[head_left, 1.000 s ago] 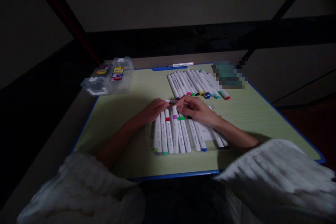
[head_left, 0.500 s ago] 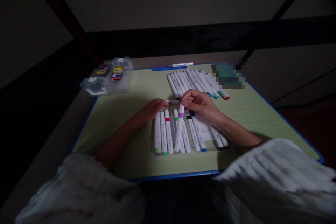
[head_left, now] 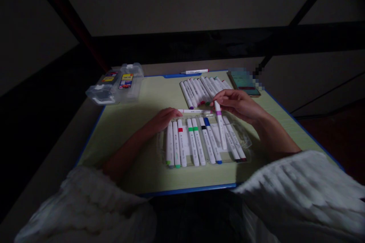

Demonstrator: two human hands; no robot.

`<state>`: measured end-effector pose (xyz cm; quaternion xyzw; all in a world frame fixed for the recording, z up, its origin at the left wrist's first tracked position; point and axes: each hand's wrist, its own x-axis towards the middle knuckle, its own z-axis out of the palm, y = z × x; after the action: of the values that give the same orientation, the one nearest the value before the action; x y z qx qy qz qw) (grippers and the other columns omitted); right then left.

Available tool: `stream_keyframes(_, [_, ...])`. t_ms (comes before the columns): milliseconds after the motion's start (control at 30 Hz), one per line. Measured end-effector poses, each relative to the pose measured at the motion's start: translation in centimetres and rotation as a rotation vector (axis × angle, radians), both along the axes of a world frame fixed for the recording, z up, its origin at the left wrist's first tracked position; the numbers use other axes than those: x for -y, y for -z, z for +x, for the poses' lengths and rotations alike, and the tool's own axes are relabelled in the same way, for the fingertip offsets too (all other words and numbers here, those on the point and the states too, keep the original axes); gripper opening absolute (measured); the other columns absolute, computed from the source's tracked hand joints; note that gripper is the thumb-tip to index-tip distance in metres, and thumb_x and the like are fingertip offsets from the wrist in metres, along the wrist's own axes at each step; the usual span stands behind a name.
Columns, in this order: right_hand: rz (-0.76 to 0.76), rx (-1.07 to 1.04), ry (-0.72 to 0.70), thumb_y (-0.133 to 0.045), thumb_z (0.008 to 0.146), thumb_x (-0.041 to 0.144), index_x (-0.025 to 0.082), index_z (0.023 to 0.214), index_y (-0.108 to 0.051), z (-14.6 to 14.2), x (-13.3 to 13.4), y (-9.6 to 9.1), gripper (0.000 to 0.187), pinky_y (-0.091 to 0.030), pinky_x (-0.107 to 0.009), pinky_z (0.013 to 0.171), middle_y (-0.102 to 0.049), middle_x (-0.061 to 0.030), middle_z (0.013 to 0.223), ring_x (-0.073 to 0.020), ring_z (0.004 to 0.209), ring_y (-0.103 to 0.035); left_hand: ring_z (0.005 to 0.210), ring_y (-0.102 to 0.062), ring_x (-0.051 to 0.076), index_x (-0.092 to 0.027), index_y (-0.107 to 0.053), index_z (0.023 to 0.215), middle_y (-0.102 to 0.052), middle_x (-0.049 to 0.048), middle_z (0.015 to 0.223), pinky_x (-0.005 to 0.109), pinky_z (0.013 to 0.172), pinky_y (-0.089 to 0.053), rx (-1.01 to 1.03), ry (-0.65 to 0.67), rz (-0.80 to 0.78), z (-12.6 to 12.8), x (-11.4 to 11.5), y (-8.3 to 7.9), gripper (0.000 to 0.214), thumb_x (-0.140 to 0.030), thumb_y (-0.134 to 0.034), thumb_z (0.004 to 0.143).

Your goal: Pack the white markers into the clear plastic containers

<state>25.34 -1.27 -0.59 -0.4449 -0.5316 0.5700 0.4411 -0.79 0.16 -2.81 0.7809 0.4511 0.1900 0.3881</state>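
A white marker with a purple band (head_left: 221,129) hangs by its top end from my right hand (head_left: 238,106), which pinches it over the right part of a clear plastic tray (head_left: 247,145). Lower down, the tray holds several white markers (head_left: 194,142) side by side, with green, red, black and blue bands. My left hand (head_left: 165,118) rests at the tray's far left corner, fingertips closed at the left end of a slim white marker (head_left: 196,111). That marker lies crosswise along the tray's far edge; my fingers partly hide its end.
Behind the tray, several more markers (head_left: 196,91) lie in a slanted row. One marker (head_left: 195,71) sits at the blue far edge of the table (head_left: 137,178). A clear plastic case (head_left: 134,83) stands far left, a phone (head_left: 245,83) far right.
My right hand has moved right with the purple-banded marker, from the tray's middle to its right part. My left hand has stayed nearly still, and the crosswise marker now shows along its length.
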Motion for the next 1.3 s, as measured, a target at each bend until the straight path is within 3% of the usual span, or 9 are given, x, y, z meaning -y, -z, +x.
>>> stream_keyframes(300, [-0.084, 0.095, -0.140, -0.072, 0.066, 0.029, 0.015, 0.076, -0.065, 0.4, 0.0, 0.3, 0.019, -0.047, -0.023, 0.059, -0.068, -0.0032, 0.075, -0.0100, 0.065, -0.060, 0.083, -0.057, 0.016, -0.015, -0.058, 0.084, -0.061, 0.0061, 0.087, 0.029, 0.079, -0.044, 0.006, 0.006, 0.008, -0.1, -0.1, 0.3, 0.035, -0.033, -0.028, 0.084])
stream_keyframes(667, [0.038, 0.336, -0.276, -0.066, 0.071, 0.030, 0.018, 0.071, -0.070, 0.3, -0.2, 0.9, 0.013, -0.035, -0.021, 0.042, -0.058, 0.0032, 0.053, -0.0057, 0.045, -0.045, 0.084, -0.057, 0.016, -0.015, -0.059, 0.082, -0.062, 0.0056, 0.089, 0.029, 0.079, -0.045, -0.030, 0.003, 0.014, 0.1, 0.0, -0.1, 0.035, -0.030, -0.027, 0.084])
stream_keyframes(767, [0.105, 0.395, -0.283, -0.064, 0.071, 0.031, 0.018, 0.070, -0.070, 0.4, -0.3, 1.1, 0.014, -0.035, -0.022, 0.043, -0.058, 0.0039, 0.053, -0.0061, 0.045, -0.044, 0.082, -0.057, 0.015, -0.014, -0.059, 0.083, -0.061, 0.0055, 0.088, 0.028, 0.077, -0.045, -0.025, -0.005, 0.005, 0.1, 0.1, -0.2, 0.035, -0.030, -0.028, 0.084])
stream_keyframes(1033, [0.306, 0.550, -0.289, -0.062, 0.072, 0.029, 0.019, 0.076, -0.072, 0.4, -0.6, 1.5, 0.014, -0.045, -0.029, 0.059, -0.067, -0.0010, 0.070, -0.0124, 0.062, -0.057, 0.082, -0.057, 0.015, -0.015, -0.059, 0.082, -0.061, 0.0048, 0.088, 0.027, 0.076, -0.045, -0.022, 0.005, 0.012, 0.1, 0.1, -0.3, 0.034, -0.029, -0.028, 0.084])
stream_keyframes(1300, [0.420, 0.633, -0.301, -0.060, 0.073, 0.023, 0.023, 0.079, -0.073, 0.3, -0.6, 1.4, 0.014, -0.046, -0.031, 0.061, -0.065, -0.0013, 0.074, -0.0140, 0.065, -0.057, 0.081, -0.057, 0.014, -0.016, -0.059, 0.081, -0.061, 0.0041, 0.086, 0.026, 0.073, -0.045, -0.028, 0.017, 0.036, 0.1, -0.1, 0.0, 0.035, -0.029, -0.026, 0.085])
